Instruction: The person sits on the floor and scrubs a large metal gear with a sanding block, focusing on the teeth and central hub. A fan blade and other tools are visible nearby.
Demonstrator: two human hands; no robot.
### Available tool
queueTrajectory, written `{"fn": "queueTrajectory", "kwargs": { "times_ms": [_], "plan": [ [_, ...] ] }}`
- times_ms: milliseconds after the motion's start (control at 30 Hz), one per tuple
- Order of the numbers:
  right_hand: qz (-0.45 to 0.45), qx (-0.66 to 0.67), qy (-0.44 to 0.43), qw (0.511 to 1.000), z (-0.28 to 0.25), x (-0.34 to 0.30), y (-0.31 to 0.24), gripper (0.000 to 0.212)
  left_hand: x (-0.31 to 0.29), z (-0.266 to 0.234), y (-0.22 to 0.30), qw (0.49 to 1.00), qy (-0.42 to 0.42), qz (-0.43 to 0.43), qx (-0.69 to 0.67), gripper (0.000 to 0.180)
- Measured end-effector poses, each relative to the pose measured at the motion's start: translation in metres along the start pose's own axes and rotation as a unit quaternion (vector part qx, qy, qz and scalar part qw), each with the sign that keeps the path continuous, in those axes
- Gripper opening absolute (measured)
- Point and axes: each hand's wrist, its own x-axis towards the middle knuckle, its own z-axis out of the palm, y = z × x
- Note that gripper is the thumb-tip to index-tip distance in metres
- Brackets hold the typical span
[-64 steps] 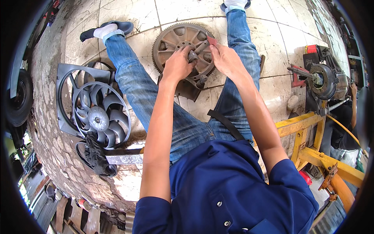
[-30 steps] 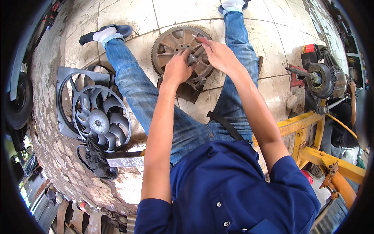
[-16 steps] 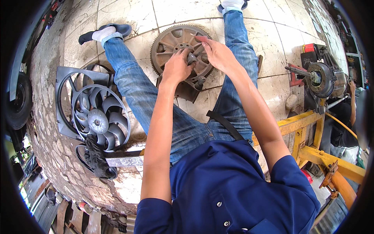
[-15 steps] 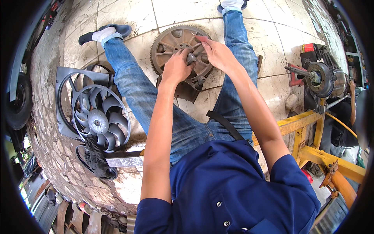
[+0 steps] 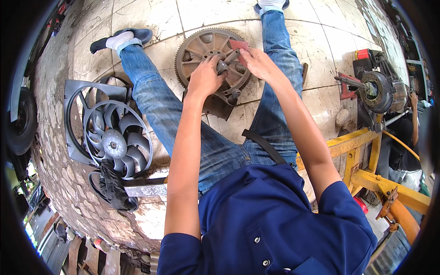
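Between our legs, over the tiled floor [image 5: 321, 50], lies a toothed metal wheel [image 5: 198, 42], brownish, with spokes and holes; a dark metal bracket [image 5: 217, 108] juts from its near edge. Above the wheel, our left hand [image 5: 206, 77] is curled around a grey metal piece [image 5: 222, 68] with a rounded end and a short shaft. Our right hand [image 5: 259, 63] pinches a red sheet [image 5: 237, 44] between thumb and fingers, close to that shaft.

Around us the cream tiles are stained and lined with dark cracks. On our left they give way to rough, patchy ground [image 5: 57, 156], with a grey fan [image 5: 114, 143] in its square shroud and a crumpled black cloth [image 5: 113, 183] near it. A tyre [image 5: 22, 121] stands farther out. On our right we have a yellow metal frame [image 5: 353, 145], a machine with a round drum [image 5: 379, 92], and another person's arm [image 5: 415, 121] near the room's edge.
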Motion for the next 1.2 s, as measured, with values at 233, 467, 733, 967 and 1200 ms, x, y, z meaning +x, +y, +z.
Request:
{"fn": "queueTrajectory", "kwargs": {
  "times_ms": [233,467,733,967,1200],
  "plan": [
    [-0.005,-0.032,0.021,0.999,0.001,-0.003,-0.006,0.04,0.002,0.002,-0.001,1.0,0.003,-0.005,0.007,0.046],
    [-0.047,-0.039,0.071,0.996,0.001,-0.008,-0.015,0.038,0.0,0.006,-0.003,1.0,0.014,0.019,0.008,0.045],
    [-0.077,0.034,0.136,0.987,0.017,0.002,0.002,0.038,0.001,0.006,-0.003,1.0,0.017,0.022,0.011,0.047],
    [-0.073,0.011,0.113,0.991,0.014,0.002,0.003,0.038,0.0,0.005,-0.002,1.0,0.013,0.019,0.012,0.046],
    [-0.009,0.022,0.089,0.996,0.004,0.005,-0.003,0.04,-0.001,0.007,-0.002,1.0,0.01,0.015,0.02,0.045]
  ]
}}
